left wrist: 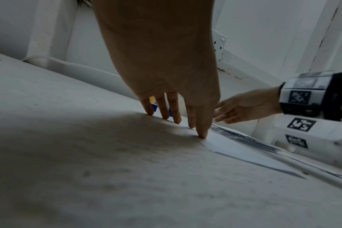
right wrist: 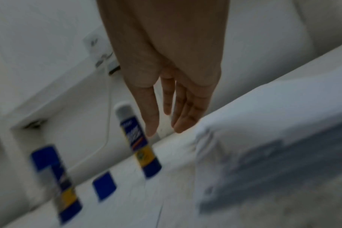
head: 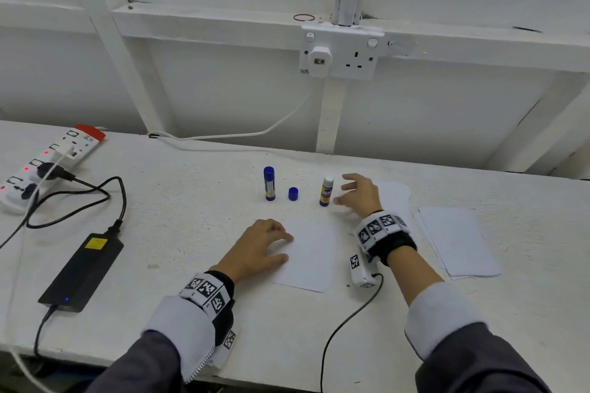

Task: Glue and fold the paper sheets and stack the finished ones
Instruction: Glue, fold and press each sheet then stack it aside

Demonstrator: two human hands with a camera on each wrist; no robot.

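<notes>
A white paper sheet (head: 311,252) lies on the table in front of me. My left hand (head: 266,247) rests on its left edge, fingertips (left wrist: 202,135) pressing down on the sheet (left wrist: 234,148). An uncapped glue stick (head: 327,191) stands just beyond the sheet, with its blue cap (head: 293,194) to its left. My right hand (head: 352,193) hovers open just right of that glue stick (right wrist: 136,140), fingers straight and holding nothing. A capped blue glue stick (head: 269,183) stands further left. A pile of white sheets (head: 459,241) lies at the right.
A folded white sheet (head: 394,193) lies behind my right hand. A black power adapter (head: 83,271) and its cables sit at the left, with a power strip (head: 48,163) beyond. A wall socket (head: 340,51) is on the back wall. A white wrist-camera unit (head: 360,271) lies under my right wrist.
</notes>
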